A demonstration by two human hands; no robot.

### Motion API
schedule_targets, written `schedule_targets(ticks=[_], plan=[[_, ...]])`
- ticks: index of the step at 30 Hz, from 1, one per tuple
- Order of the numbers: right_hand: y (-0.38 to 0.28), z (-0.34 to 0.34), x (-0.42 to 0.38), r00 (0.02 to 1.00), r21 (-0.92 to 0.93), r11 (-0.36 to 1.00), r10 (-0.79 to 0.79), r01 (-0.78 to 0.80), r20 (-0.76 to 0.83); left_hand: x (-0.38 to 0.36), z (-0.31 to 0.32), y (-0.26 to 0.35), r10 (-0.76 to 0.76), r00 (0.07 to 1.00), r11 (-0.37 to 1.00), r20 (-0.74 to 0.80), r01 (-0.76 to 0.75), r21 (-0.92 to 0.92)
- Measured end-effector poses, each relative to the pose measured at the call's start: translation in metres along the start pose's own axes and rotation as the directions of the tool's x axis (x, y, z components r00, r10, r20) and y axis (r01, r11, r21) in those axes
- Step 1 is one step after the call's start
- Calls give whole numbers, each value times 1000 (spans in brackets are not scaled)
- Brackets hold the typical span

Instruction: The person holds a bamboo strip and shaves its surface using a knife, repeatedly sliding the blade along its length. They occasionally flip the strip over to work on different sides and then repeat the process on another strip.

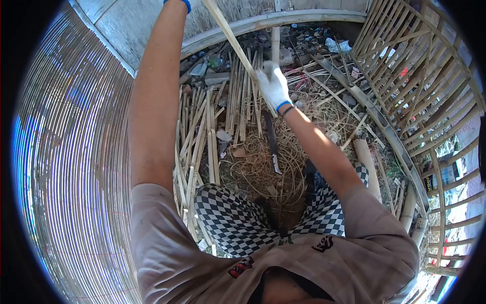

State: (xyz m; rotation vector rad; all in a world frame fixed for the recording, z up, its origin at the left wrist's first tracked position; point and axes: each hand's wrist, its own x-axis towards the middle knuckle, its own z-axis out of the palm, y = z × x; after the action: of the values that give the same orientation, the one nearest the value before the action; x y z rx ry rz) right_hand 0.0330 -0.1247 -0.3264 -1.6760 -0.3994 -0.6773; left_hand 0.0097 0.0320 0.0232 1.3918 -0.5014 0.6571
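Note:
My right hand (pixel 273 86), in a white glove with a blue cuff, is closed around a long pale bamboo strip (pixel 228 31). The strip slants up to the left and leaves the picture at the top. My left arm (pixel 152 101) reaches straight up along the left. Only the blue glove cuff (pixel 178 2) shows at the top edge, and the hand itself is out of view. Below my right hand a dark machete (pixel 273 147) lies on a nest of bamboo shavings (pixel 258 169), between my knees in checked trousers (pixel 228 218).
Split bamboo slats (pixel 202 131) lie piled on the ground at the left. A finely woven curved bamboo wall (pixel 76 152) fills the left side. An open bamboo lattice frame (pixel 420 91) curves round on the right. A thick bamboo tube (pixel 367 162) lies by my right knee.

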Motion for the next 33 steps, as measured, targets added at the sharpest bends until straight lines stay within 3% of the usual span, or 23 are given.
schedule_targets(ticks=[1,2,3,4,6,8,9,14,17,18,21,24,27,29,30,31,33], plan=[[44,6,-26,999,-162,986,50,-49,-3,1,-2,1,-6,1000,1000,-3,6,-13],[45,-1,-60,964,-185,949,264,-256,24,3,-3,0,-2,1000,1000,-10,2,-19],[76,-4,-90,888,-278,892,416,-357,195,6,-4,-1,2,1000,1000,-18,-2,-25],[128,7,-131,853,-351,875,438,-333,284,8,-3,-2,2,1000,1000,-26,-3,-30],[143,8,-192,604,-614,710,669,-345,433,10,-5,-4,11,1000,999,-22,-12,-33],[140,10,-230,420,-744,553,817,-375,396,10,-1,5,23,999,999,-28,-24,-36],[139,17,-245,386,-792,487,855,-367,347,8,1,7,26,999,999,-37,-28,-35],[132,38,-272,540,-864,388,825,-322,169,5,-3,11,38,999,997,24,-36,-74],[165,45,-278,577,-843,335,816,-421,36,-3,0,16,19,1000,994,22,-16,-109],[175,42,-273,574,-826,314,819,-468,-14,-9,5,14,10,999,995,-35,-14,-101],[174,31,-255,472,-847,300,879,-440,67,-13,17,19,-7,982,997,-189,-8,-80],[181,21,-238,368,-820,365,907,-441,205,-7,6,13,-5,997,994,-73,-3,-114],[172,17,-229,349,-690,335,928,-641,126,0,-6,9,-45,999,990,-13,43,-134],[150,10,-222,338,-639,308,938,-705,78,-4,8,10,18,959,996,-283,-42,-79],[136,5,-218,330,-612,295,942,-734,57,-4,9,12,12,948,997,-317,-37,-71],[120,-5,-214,341,-647,337,932,-683,125,-5,11,13,7,936,997,-351,-31,-65],[93,-24,-207,345,-704,423,901,-570,263,0,-6,12,-77,972,993,-223,55,-101]])
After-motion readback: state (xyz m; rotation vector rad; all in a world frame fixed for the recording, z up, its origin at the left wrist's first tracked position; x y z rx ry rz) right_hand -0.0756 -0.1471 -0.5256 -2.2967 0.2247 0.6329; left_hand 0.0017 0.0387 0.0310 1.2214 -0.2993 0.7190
